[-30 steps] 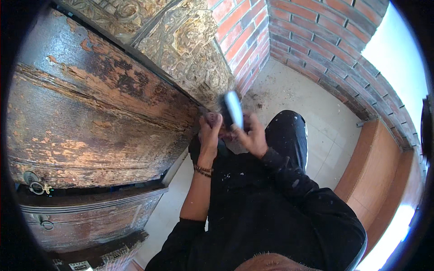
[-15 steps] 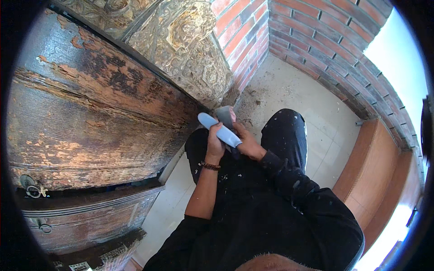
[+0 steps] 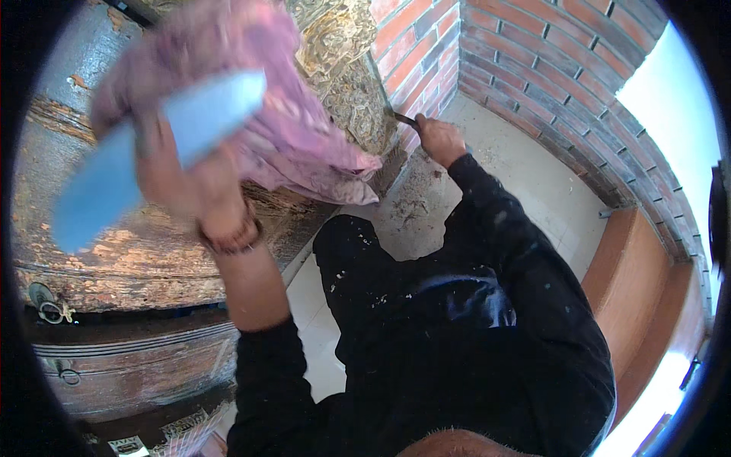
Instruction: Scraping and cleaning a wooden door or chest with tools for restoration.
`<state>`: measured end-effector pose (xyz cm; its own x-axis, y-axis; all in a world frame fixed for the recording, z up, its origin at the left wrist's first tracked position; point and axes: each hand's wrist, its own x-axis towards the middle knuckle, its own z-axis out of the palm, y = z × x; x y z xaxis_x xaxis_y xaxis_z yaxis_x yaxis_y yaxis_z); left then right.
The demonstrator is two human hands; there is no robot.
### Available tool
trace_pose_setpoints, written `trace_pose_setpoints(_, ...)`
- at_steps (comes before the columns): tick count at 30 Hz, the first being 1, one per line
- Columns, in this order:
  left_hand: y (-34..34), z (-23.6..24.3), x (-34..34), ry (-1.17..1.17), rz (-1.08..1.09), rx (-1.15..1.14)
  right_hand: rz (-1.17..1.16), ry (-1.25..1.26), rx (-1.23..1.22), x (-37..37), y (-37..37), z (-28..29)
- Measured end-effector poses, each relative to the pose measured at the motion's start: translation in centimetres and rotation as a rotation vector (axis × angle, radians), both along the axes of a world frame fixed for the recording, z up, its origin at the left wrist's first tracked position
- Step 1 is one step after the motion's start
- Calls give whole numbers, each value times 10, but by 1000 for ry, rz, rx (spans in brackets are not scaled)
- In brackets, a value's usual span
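Two things fill my left hand (image 3: 190, 183), raised close to the camera: a light blue flat block (image 3: 152, 152), most likely a sanding pad though it is blurred, and a pink cloth (image 3: 282, 129) draped over and behind it. My grip there is closed around both, fingers across the block's middle. The block looks light and fairly stiff, easy to pinch by its long edges; the cloth is soft and limp, so it has to be bunched in the palm or it will slide off.

My right hand (image 3: 442, 141) is well apart, low by the brick wall (image 3: 533, 53), its grip wrapped around a thin dark metal tool (image 3: 403, 119) whose tip meets the carved wooden panel (image 3: 343, 61). That tool looks rigid and narrow, best held far back on the handle.

Below my left arm an old chest (image 3: 129, 365) shows two small metal ring pulls. At the bottom edge lie a few pale printed packets (image 3: 175, 430), rectangular, too small to make out.
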<state>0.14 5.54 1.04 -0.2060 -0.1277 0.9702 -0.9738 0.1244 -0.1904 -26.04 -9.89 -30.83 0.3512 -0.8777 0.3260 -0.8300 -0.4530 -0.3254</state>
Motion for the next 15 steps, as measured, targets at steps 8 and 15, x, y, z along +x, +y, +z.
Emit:
trace_pose_setpoints(8, -93, 87, -9, -325, -680, 288, 148, 189, 105, 23, -31, 1)
trace_pose_setpoints(15, -85, 85, -33, -300, -702, 356, 116, 55, 32, 27, -11, -11)
